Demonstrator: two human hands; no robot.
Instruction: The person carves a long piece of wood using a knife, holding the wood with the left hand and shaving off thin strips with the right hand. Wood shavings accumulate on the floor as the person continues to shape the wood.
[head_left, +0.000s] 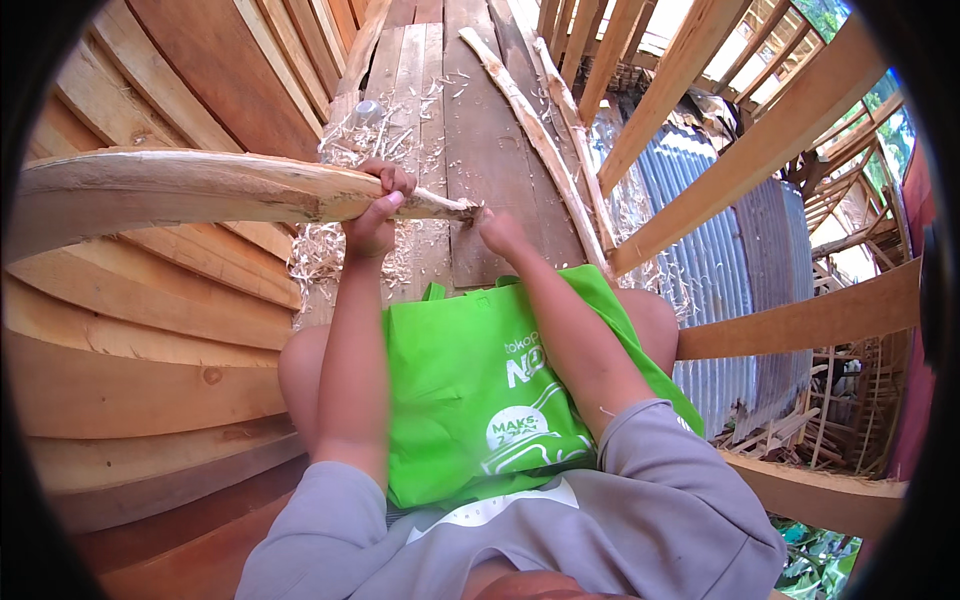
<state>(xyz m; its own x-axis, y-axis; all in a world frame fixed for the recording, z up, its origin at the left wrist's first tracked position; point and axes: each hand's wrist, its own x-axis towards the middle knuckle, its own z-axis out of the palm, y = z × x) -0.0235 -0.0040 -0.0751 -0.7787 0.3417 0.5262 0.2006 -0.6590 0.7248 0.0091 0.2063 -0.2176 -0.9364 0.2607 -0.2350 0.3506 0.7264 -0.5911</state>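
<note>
A long, pale piece of peeled wood (pixel 190 188) comes in from the left, broad at that end and narrowing toward the middle. My left hand (pixel 374 222) is wrapped round it close to its thin end. Just beyond the rough tip, my right hand (pixel 500 233) is closed, fingers curled. A small dark shape shows between that hand and the tip; whether it is a blade or part of the wood I cannot make out. Across my lap lies a bright green cloth bag (pixel 440 400) with white print, beneath both forearms.
Curled wood shavings (pixel 330 258) litter the plank floor (pixel 480 130), with a clear cup (pixel 368 112) among them. Two peeled poles (pixel 530 125) lie ahead to the right. Plank walls (pixel 150 370) rise at left; wooden railing slats (pixel 760 150) and corrugated metal sheets (pixel 700 220) are at right.
</note>
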